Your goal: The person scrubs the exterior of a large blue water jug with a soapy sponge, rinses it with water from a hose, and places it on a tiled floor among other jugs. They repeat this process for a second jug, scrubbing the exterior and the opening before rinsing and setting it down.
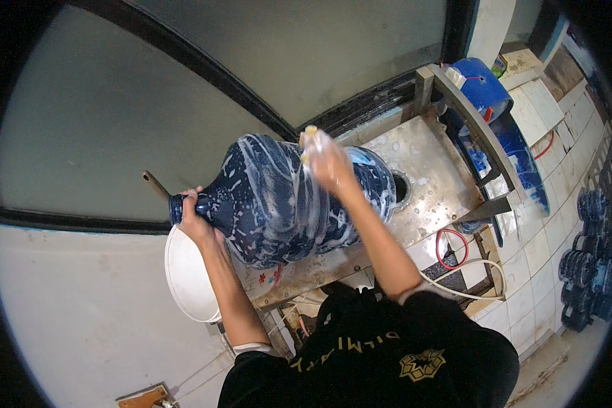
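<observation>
A large dark blue water jug (pixel 272 197), streaked with white suds, lies on its side on a metal work table (pixel 415 163), its neck toward the left. My left hand (pixel 195 221) is closed round the jug's neck. Against the upper side of the jug's body, my right hand (pixel 328 162) grips a yellowish, foam-covered sponge (pixel 311 131); motion smears the fingers a little. Foam also coats this hand.
A white bucket (pixel 187 282) stands below the jug's neck. Beyond the table's metal rail (pixel 479 126) are a blue drum (pixel 479 88) and a blue basin (pixel 523 170). Red and white hoses (pixel 486 298) hang near the table. Several water jugs (pixel 585 265) stand on the far-right floor.
</observation>
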Demonstrator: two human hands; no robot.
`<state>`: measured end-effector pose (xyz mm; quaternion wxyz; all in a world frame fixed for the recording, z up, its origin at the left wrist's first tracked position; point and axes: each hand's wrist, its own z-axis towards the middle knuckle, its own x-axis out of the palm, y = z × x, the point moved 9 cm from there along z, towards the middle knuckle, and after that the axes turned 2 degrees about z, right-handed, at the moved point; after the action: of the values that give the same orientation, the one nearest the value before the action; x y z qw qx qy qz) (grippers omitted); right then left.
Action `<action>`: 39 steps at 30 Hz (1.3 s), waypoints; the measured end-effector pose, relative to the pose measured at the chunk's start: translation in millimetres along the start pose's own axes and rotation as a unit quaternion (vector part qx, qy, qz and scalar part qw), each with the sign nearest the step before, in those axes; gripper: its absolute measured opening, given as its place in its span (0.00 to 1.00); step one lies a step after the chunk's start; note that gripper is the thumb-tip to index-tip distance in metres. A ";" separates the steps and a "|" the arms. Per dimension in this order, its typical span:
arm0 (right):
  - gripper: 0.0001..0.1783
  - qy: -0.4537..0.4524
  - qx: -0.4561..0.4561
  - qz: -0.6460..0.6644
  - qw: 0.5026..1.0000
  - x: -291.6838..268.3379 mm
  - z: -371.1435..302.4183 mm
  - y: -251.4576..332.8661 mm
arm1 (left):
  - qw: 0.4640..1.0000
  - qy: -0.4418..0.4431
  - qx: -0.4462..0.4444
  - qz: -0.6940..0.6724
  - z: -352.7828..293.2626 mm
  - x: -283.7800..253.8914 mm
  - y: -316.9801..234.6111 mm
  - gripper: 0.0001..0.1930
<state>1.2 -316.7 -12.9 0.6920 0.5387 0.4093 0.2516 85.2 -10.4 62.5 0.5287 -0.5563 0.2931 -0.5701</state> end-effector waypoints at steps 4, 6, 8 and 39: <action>0.23 0.028 0.030 -0.046 0.998 7.6 16.9 -53.5 | 0.999 -0.016 -0.010 0.036 4.6 -13.2 5.9 0.03; 0.24 -0.088 -0.167 -0.121 0.975 0.1 -36.4 -49.3 | 1.000 -0.014 -0.010 0.026 8.7 -12.3 10.2 0.04; 0.25 -0.156 -0.208 -0.175 0.950 -15.6 -111.1 -49.7 | 0.999 -0.009 -0.047 0.025 11.2 -0.2 24.9 0.04; 0.27 0.145 0.139 0.618 0.761 64.5 -6.4 -272.1 | 0.981 0.160 -0.080 -0.075 34.0 -14.6 27.7 0.09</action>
<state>5.4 -342.1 -291.5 0.2370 0.7220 0.1135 0.6401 122.4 4.4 39.3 0.3840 -0.5190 0.3760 -0.6647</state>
